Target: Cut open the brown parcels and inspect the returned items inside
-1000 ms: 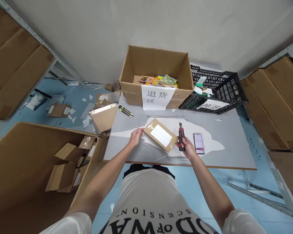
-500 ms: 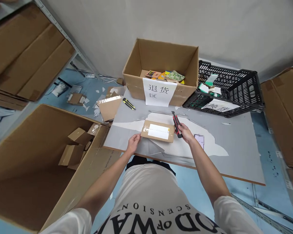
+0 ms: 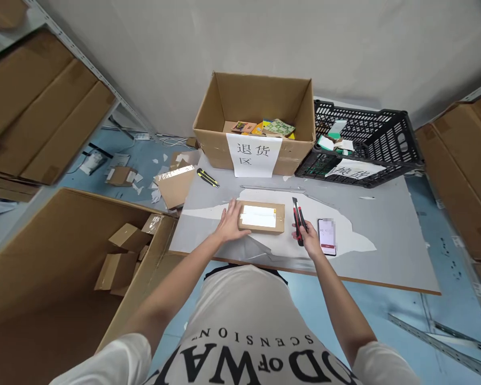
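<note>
A small flat cardboard parcel (image 3: 261, 217) with a white label and clear tape lies on the grey table (image 3: 385, 240) in front of me. My left hand (image 3: 229, 222) rests flat against its left end, fingers spread. A red and black utility knife (image 3: 297, 220) is gripped in my right hand (image 3: 308, 239), just right of the parcel and apart from it, its tip pointing away from me. A phone (image 3: 327, 236) lies on the table right beside my right hand.
An open cardboard box (image 3: 256, 115) with a paper sign holds colourful items at the table's back. A black plastic crate (image 3: 364, 147) stands to its right. A yellow knife (image 3: 207, 177) lies at the back left. A large carton (image 3: 64, 256) with small boxes stands on the floor left.
The parcel has been turned square to me and set flat. My left hand moved from its corner onto its left end. My right hand drew the knife back beside the phone.
</note>
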The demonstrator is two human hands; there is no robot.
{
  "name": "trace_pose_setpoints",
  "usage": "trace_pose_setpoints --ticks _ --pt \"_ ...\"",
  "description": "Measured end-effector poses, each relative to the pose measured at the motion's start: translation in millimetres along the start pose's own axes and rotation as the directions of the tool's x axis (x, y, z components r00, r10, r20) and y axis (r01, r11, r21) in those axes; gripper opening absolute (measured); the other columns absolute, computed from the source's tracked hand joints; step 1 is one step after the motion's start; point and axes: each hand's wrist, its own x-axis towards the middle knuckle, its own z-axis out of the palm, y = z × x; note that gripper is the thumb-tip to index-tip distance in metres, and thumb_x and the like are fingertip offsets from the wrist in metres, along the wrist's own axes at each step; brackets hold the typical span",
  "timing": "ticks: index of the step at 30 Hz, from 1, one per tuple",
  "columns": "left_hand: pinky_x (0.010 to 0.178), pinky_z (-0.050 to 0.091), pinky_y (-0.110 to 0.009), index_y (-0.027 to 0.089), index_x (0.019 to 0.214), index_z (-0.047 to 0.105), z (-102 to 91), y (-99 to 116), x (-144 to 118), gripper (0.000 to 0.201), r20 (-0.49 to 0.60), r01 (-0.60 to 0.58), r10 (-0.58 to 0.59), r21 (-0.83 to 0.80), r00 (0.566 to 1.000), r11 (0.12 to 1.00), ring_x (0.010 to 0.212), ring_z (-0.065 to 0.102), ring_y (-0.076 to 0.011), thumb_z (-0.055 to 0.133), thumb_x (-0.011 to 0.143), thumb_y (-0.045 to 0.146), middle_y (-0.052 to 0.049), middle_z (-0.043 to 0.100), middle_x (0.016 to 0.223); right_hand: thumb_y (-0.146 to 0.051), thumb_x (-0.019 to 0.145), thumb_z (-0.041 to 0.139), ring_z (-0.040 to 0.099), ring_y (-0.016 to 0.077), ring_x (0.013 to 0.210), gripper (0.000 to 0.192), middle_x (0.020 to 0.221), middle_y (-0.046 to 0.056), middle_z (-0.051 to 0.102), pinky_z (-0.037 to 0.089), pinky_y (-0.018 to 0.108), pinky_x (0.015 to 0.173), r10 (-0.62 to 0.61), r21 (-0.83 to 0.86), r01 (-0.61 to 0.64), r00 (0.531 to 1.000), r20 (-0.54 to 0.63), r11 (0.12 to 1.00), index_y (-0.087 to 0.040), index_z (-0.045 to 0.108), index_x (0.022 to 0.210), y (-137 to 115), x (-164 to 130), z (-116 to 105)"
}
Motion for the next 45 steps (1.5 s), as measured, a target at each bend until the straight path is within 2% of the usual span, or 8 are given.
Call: trace_pose_setpoints --ticks 3,8,14,19,31,35,39,45 --pt "0.109 0.004 -0.061 0.015 0.147 0.011 -1.9 8.9 23.8 0.130 0.118 -0.095 0.075 0.175 0.990 0.980 0.140 0.002 -0.0413 0.076 0.045 0.064 -0.021 0.004 0.154 -0.059 0.073 0.060 0.055 0.0118 0.052 0.056 0.094 0.007 0.065 0.045 0.026 0.044 0.058 -0.043 -0.057 0.998 0.031 0.997 -0.021 0.048 0.113 9.2 -17.7 -4.2" --pt "0.110 -0.001 -0.060 0.013 0.147 0.014 6.3 8.8 38.3 0.132 0.180 -0.136 0.090 0.264 0.980 0.955 0.140 0.007 -0.0404 0.074 0.043 0.068 -0.020 0.017 0.152 -0.058 0.074 0.059 0.053 0.0102 0.048 0.058 0.091 0.005 0.064 0.040 0.023 0.036 0.099 -0.018 -0.098 0.994 0.056 0.995 -0.022 0.046 0.118 15.3 -31.6 -0.2" --pt "0.112 0.011 -0.053 0.015 0.144 0.024 11.4 2.9 37.1 0.127 0.116 -0.149 0.130 0.168 0.985 0.974 0.137 0.019 -0.0398 0.078 0.040 0.064 -0.020 0.030 0.146 -0.058 0.073 0.060 0.051 0.0094 0.041 0.058 0.078 0.001 0.064 0.037 0.023 0.034 0.122 -0.008 -0.122 0.989 0.087 0.993 -0.021 0.048 0.116 9.5 -35.5 -1.2" --pt "0.110 0.020 -0.051 0.014 0.139 0.032 16.3 1.0 33.7 0.121 0.015 -0.176 0.176 0.068 0.984 0.982 0.133 0.026 -0.0402 0.083 0.038 0.056 -0.020 0.037 0.140 -0.060 0.069 0.060 0.046 0.0086 0.034 0.063 0.062 -0.004 0.058 0.031 0.021 0.030 0.171 -0.141 -0.157 0.981 0.092 0.977 -0.019 0.051 0.117 1.0 -31.9 -11.6" --pt "0.111 0.019 -0.049 0.014 0.140 0.031 24.9 -3.3 29.8 0.116 -0.028 -0.193 0.194 0.031 0.981 0.981 0.132 0.027 -0.0397 0.081 0.043 0.053 -0.019 0.037 0.139 -0.055 0.077 0.056 0.042 0.0085 0.033 0.055 0.056 -0.005 0.052 0.030 0.021 0.031 0.264 -0.355 -0.173 0.937 0.227 0.919 -0.022 0.056 0.121 -0.3 -60.3 -21.6" --pt "0.112 0.018 -0.050 0.013 0.141 0.030 23.5 -4.6 29.8 0.117 -0.017 -0.210 0.211 0.027 0.977 0.977 0.133 0.026 -0.0396 0.081 0.043 0.055 -0.020 0.036 0.141 -0.056 0.077 0.055 0.043 0.0088 0.034 0.054 0.058 -0.005 0.054 0.032 0.022 0.033 0.252 -0.337 -0.174 0.946 0.204 0.925 -0.022 0.055 0.120 0.5 -66.1 -19.3" --pt "0.112 0.017 -0.050 0.013 0.141 0.029 20.0 -4.8 30.4 0.120 0.012 -0.210 0.210 0.043 0.978 0.977 0.134 0.025 -0.0398 0.081 0.042 0.057 -0.020 0.035 0.142 -0.059 0.075 0.057 0.043 0.0095 0.034 0.058 0.059 -0.004 0.056 0.031 0.023 0.033 0.263 -0.315 -0.203 0.951 0.160 0.927 -0.020 0.055 0.118 3.2 -70.4 -35.5" --pt "0.112 0.012 -0.054 0.014 0.143 0.028 16.9 -2.6 27.5 0.125 0.073 -0.188 0.183 0.081 0.980 0.979 0.137 0.018 -0.0423 0.080 0.041 0.062 -0.021 0.027 0.148 -0.060 0.073 0.056 0.049 0.0123 0.041 0.069 0.073 0.001 0.062 0.037 0.026 0.038 0.170 -0.197 -0.185 0.981 -0.089 0.963 -0.019 0.048 0.127 27.9 -80.1 -56.3"
